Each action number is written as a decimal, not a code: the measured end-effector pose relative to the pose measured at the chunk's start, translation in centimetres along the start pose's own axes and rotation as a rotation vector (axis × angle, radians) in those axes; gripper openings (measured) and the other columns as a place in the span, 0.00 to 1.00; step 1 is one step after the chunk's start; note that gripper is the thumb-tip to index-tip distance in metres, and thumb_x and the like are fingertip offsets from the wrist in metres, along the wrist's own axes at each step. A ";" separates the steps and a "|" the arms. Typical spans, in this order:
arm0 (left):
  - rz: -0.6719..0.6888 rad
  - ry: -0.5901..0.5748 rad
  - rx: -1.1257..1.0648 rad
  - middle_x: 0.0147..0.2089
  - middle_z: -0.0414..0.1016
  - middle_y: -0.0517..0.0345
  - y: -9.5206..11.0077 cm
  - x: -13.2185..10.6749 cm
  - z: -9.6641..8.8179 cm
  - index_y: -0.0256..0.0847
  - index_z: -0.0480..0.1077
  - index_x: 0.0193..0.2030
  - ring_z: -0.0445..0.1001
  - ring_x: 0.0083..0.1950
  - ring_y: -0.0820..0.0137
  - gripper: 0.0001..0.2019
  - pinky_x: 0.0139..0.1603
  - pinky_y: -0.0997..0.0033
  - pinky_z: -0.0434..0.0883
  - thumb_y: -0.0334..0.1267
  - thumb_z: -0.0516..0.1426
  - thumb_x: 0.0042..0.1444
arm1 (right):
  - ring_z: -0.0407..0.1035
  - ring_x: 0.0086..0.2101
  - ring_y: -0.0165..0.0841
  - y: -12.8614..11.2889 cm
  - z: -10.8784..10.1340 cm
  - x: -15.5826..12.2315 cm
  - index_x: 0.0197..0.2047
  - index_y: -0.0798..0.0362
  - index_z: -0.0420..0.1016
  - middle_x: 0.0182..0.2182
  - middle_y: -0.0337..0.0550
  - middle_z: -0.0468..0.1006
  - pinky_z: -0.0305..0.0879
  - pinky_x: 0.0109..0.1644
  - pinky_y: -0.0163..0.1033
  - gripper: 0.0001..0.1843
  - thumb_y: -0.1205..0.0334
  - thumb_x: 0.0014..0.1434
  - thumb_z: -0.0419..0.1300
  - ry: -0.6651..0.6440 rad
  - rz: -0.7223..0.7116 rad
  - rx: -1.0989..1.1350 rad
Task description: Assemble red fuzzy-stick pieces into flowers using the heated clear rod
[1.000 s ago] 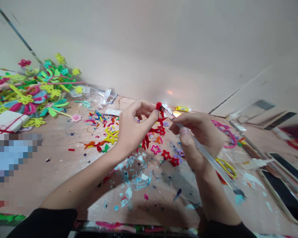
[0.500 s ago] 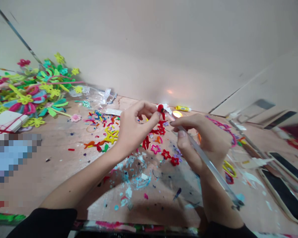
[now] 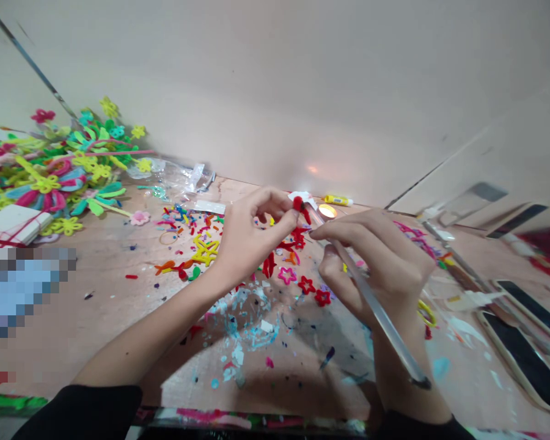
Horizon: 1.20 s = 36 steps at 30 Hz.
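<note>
My left hand is closed, thumb and fingertips pinching a small red fuzzy pipe-cleaner piece above the table. In my right hand is a long translucent glue stick, gripped between thumb and fingers and slanting down toward me. Its far tip is at or very near the red piece; whether they touch I cannot tell. The near end looks dark. Below the hands lie red star shapes and a pink star. A glowing tealight sits just behind the stick.
A heap of pipe-cleaner flowers fills the back left, by a white box and a clear plastic bag. A yellow tube lies against the wall. Phones rest at right. Coloured scraps cover the tabletop.
My right hand has shifted slightly and turned, swinging the glue stick's near end a little left and down. The left hand and red piece have barely moved.
</note>
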<state>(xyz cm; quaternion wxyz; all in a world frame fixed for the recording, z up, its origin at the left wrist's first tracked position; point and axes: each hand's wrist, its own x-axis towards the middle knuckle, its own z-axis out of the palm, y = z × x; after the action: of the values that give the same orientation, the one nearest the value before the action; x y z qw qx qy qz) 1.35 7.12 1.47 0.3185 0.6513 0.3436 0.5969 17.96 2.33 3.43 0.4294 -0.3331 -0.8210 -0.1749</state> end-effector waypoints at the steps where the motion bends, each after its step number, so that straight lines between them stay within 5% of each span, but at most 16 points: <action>1: -0.008 -0.007 -0.001 0.27 0.77 0.61 0.0 0.0 0.0 0.43 0.71 0.29 0.76 0.30 0.72 0.03 0.30 0.70 0.69 0.33 0.60 0.53 | 0.74 0.36 0.40 -0.1 -0.1 0.0 0.41 0.46 0.74 0.34 0.42 0.79 0.71 0.42 0.47 0.15 0.74 0.55 0.57 -0.010 -0.018 -0.012; 7: -0.052 -0.051 -0.098 0.27 0.78 0.61 0.2 0.0 -0.2 0.43 0.71 0.30 0.76 0.30 0.72 0.03 0.33 0.70 0.72 0.32 0.60 0.52 | 0.74 0.36 0.40 1.2 -0.5 -0.2 0.42 0.49 0.75 0.32 0.44 0.78 0.70 0.41 0.46 0.13 0.74 0.56 0.58 -0.005 -0.078 -0.128; 12: -0.092 -0.045 -0.179 0.28 0.79 0.60 0.3 0.2 -0.4 0.42 0.70 0.30 0.77 0.30 0.72 0.03 0.32 0.70 0.72 0.33 0.61 0.53 | 0.68 0.31 0.37 4.4 -1.6 -0.5 0.37 0.50 0.78 0.29 0.44 0.75 0.63 0.37 0.43 0.08 0.69 0.57 0.58 0.208 0.181 -0.337; 17: -0.152 -0.033 -0.253 0.28 0.79 0.60 -0.1 0.4 -0.1 0.43 0.70 0.30 0.79 0.32 0.72 0.04 0.35 0.71 0.74 0.32 0.60 0.54 | 0.74 0.35 0.36 4.0 -0.6 -0.5 0.46 0.47 0.78 0.37 0.43 0.79 0.68 0.40 0.44 0.11 0.61 0.64 0.57 0.214 0.399 0.116; 21: -0.171 -0.040 -0.329 0.29 0.80 0.61 -0.8 0.5 0.2 0.43 0.71 0.31 0.81 0.34 0.70 0.04 0.41 0.67 0.77 0.32 0.61 0.55 | 0.74 0.32 0.33 2.4 1.3 -0.4 0.48 0.46 0.78 0.35 0.41 0.81 0.70 0.38 0.42 0.14 0.54 0.70 0.51 0.076 0.470 0.459; 27: -0.199 -0.105 -0.347 0.32 0.81 0.59 -1.0 0.3 0.6 0.43 0.72 0.32 0.82 0.36 0.70 0.04 0.40 0.69 0.78 0.30 0.60 0.56 | 0.69 0.28 0.29 1.7 2.2 -0.2 0.39 0.48 0.76 0.29 0.36 0.77 0.66 0.35 0.38 0.06 0.57 0.65 0.60 0.012 0.508 0.477; 36: -0.232 -0.235 -0.391 0.31 0.80 0.60 -0.9 0.3 0.7 0.41 0.71 0.33 0.81 0.35 0.72 0.04 0.40 0.70 0.78 0.28 0.59 0.56 | 0.67 0.27 0.28 2.1 2.3 -0.4 0.37 0.49 0.75 0.26 0.34 0.74 0.62 0.33 0.37 0.06 0.58 0.64 0.60 0.008 0.519 0.480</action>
<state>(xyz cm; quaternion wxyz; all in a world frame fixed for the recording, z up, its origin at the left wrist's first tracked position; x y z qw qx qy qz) 1.97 7.88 0.85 0.5424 0.5986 0.2547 0.5316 18.25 4.95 1.79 0.5290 -0.4194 -0.7250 0.1368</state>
